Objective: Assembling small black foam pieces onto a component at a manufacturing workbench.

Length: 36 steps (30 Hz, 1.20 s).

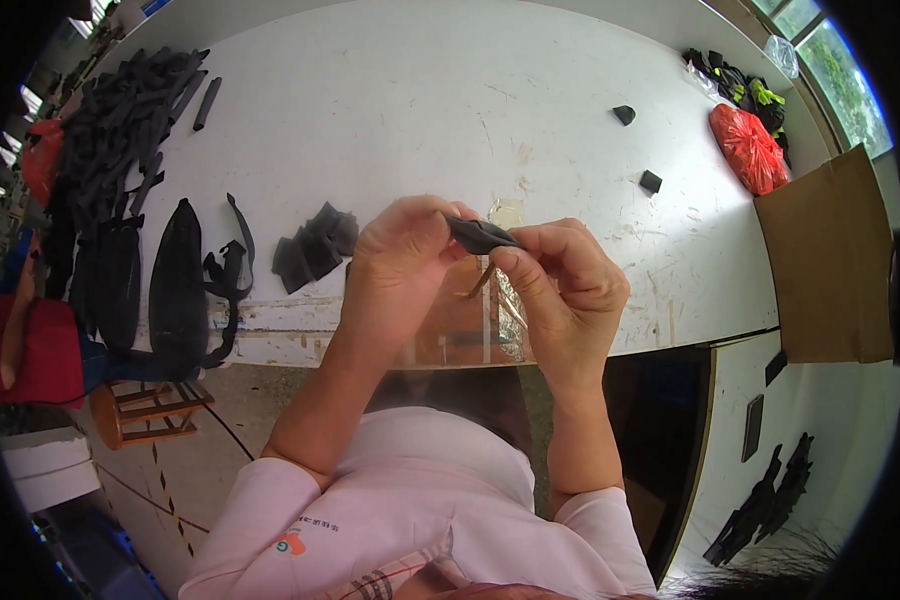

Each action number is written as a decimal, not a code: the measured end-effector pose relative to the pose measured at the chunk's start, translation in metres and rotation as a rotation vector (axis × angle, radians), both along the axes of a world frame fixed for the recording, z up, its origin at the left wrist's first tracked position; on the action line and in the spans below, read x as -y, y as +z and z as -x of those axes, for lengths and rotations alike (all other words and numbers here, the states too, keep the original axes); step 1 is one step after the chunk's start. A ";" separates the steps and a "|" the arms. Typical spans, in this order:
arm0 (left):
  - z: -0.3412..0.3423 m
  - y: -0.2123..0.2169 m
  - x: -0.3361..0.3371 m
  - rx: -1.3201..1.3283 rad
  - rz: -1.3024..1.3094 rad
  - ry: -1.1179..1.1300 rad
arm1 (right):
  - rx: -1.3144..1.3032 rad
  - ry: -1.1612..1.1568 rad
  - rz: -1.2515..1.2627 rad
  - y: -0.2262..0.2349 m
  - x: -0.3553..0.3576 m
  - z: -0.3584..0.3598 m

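A small folded piece of black fabric (482,236) is stretched between my two hands, above the near edge of the white table. My left hand (402,245) pinches its left end between thumb and fingers. At its right end, my right hand (570,272) grips it with thumb and forefinger. Below the fabric, a brown patch (452,325) and strips of clear tape (511,318) cover part of the table edge. Left of my left hand lies a small stack of black fabric pieces (315,247).
Black strips (130,115) are heaped at the far left, with long black fabric pieces (179,280) nearer. Two small black pieces (651,182) lie to the right. A red plastic bag (749,148) and a cardboard box (825,265) stand at the right edge. Another person's arm (20,320) shows at left.
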<state>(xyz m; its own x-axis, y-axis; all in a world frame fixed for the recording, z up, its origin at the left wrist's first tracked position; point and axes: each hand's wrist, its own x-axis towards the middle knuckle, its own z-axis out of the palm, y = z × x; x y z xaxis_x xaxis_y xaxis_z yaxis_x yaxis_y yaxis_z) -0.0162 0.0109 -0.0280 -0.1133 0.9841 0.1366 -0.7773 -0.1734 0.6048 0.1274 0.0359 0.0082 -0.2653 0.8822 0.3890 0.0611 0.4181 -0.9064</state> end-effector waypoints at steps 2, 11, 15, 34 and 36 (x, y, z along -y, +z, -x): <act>0.000 0.000 0.001 -0.049 -0.006 0.008 | -0.043 0.012 -0.015 -0.006 -0.001 0.001; 0.000 0.000 0.008 -0.406 -0.006 0.222 | -0.091 -0.025 -0.104 -0.026 -0.004 0.005; 0.021 -0.028 0.025 -0.825 0.260 0.497 | -0.618 0.045 0.341 0.011 -0.027 -0.012; 0.035 -0.058 0.062 -0.105 0.708 0.109 | -0.053 0.121 0.363 -0.095 0.059 0.041; 0.011 -0.043 0.069 0.045 0.542 -0.015 | -0.287 0.162 0.471 -0.095 0.056 0.044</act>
